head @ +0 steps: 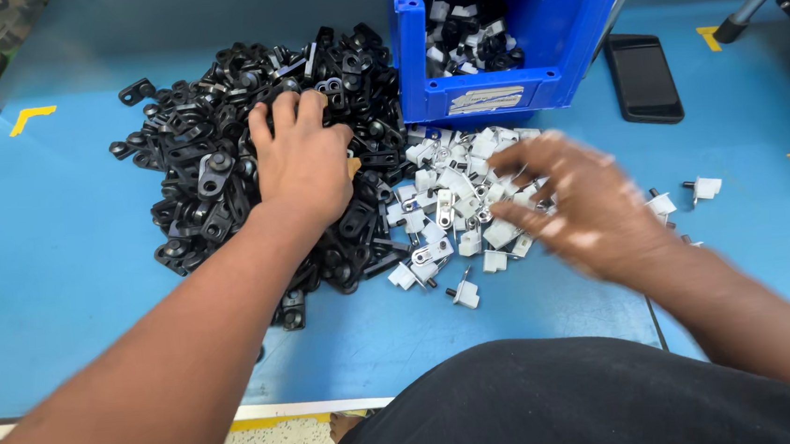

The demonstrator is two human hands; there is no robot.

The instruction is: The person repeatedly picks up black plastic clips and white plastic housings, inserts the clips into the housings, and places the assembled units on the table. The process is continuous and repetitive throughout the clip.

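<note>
1. two hands are seen over a blue worktop (50,249); one belongs to each arm of the same person.
2. the left hand (301,159) is laid palm down on one large heap of black plastic parts (203,171), its fingers curled into the pile; whether a part is actually gripped cannot be told, since the fingertips are buried.
3. the black parts are far too many and too tangled to be counted; one heap is formed, lying left of centre on the worktop, with its right edge touching the white parts.
4. the right hand (581,203) is blurred, its fingers spread loosely over one scatter of small white parts (463,193); whether anything is held cannot be told.
5. the white parts lie just in front of the bin, several dozen at a rough look, an exact count not being possible; two are seen lying apart at the right, near the wrist.
6. one blue bin (504,54) is stood at the back of the worktop, filled with mixed black and white pieces.
7. one dark phone (644,78) is laid flat just right of the bin.
8. two yellow corner marks (32,116) are seen at the far left and far right of the worktop, and a third at the right edge.
</note>
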